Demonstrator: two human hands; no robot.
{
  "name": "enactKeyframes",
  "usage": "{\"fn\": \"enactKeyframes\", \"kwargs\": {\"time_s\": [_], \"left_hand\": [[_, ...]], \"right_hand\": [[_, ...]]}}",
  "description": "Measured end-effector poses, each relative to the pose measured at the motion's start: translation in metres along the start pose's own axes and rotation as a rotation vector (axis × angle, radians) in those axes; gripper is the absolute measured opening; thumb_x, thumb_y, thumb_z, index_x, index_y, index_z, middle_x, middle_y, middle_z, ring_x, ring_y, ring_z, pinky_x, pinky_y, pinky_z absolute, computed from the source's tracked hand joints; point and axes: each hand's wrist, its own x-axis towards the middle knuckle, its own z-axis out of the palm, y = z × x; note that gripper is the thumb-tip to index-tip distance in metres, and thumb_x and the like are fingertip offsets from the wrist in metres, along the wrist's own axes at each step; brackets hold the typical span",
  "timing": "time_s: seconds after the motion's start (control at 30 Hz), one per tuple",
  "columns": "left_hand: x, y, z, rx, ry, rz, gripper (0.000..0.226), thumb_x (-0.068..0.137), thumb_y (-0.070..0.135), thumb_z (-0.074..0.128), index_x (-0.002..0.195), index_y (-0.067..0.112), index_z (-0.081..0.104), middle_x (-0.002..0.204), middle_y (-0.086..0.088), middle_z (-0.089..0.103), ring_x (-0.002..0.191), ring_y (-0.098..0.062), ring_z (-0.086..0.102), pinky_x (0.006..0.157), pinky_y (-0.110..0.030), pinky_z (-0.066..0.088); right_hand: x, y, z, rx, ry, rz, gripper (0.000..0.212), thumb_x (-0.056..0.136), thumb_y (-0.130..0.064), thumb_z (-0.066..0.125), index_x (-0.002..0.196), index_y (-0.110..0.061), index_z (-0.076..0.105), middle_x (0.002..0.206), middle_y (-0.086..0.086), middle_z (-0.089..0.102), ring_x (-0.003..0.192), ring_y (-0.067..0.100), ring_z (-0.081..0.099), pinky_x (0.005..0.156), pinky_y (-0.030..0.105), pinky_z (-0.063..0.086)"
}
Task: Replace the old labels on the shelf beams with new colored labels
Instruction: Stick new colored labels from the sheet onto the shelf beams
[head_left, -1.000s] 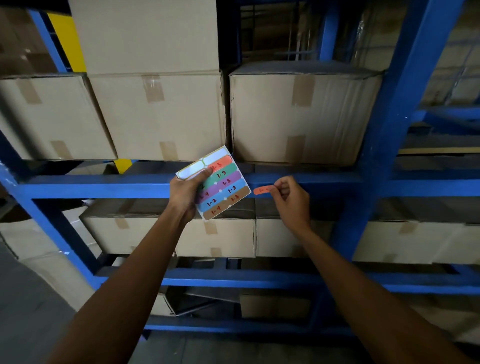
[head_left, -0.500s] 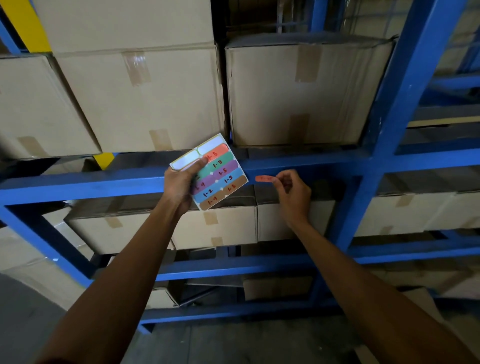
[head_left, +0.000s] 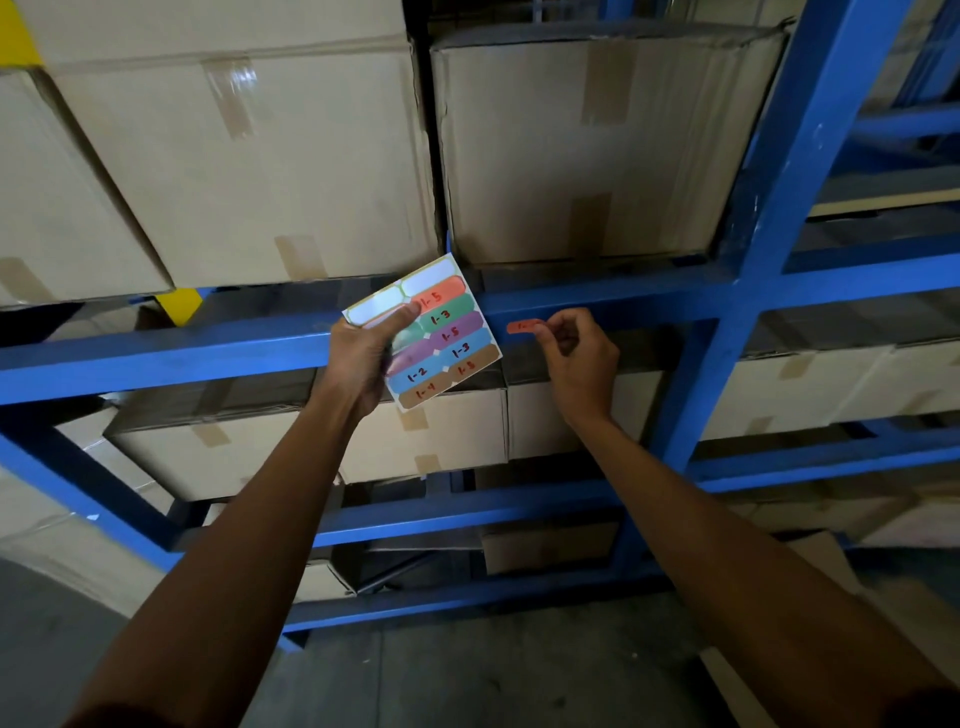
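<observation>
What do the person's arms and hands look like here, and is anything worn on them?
Both hands are bare: the left hand and the right hand show no gloves, and I see no rings, watch or bracelet. The forearms are uncovered all the way to the frame's bottom edge, where a dark strip at both corners may be a sleeve edge; too dim to tell.

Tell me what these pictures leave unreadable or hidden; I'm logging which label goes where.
- Orange label, head view: the writing after "1-" is too small and partly covered by the right hand's fingertips.
- Sticker sheet, head view: the left hand's thumb covers the labels on its left side.
- Shelf beam, head view: the hands and sheet hide part of it, so any old label there cannot be seen.
</observation>
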Motion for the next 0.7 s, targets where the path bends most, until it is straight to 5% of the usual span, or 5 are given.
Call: {"fn": "enactKeyframes", "kwargs": {"time_s": [0.47,0.7], "left_hand": [[-0.0030,-0.0098,-0.0038,0.060,-0.008,-0.014,0.020,0.090,0.015,0.071,0.110,0.016,0.069,0.110,-0.007,0.077,0.091,-0.024,0.077,0.075,-0.040,0.064],[0.0008,-0.0108,-0.0028,0.039,-0.011,-0.027,0.018,0.089,0.015,0.072,0.107,0.017,0.069,0.107,-0.005,0.078,0.092,-0.025,0.077,0.073,-0.038,0.065]], "right_hand": [[-0.0010,-0.0031,0.0072,-0.036,0.073,0.000,0.013,0.089,-0.019,0.069,0.093,-0.009,0.060,0.087,-0.004,0.060,0.074,-0.005,0.052,0.068,0.000,0.043],[-0.0008,-0.0043,0.0069,-0.032,0.052,0.028,0.013,0.090,-0.020,0.068,0.094,-0.011,0.060,0.088,-0.005,0.060,0.080,0.004,0.057,0.067,0.002,0.045]]}}
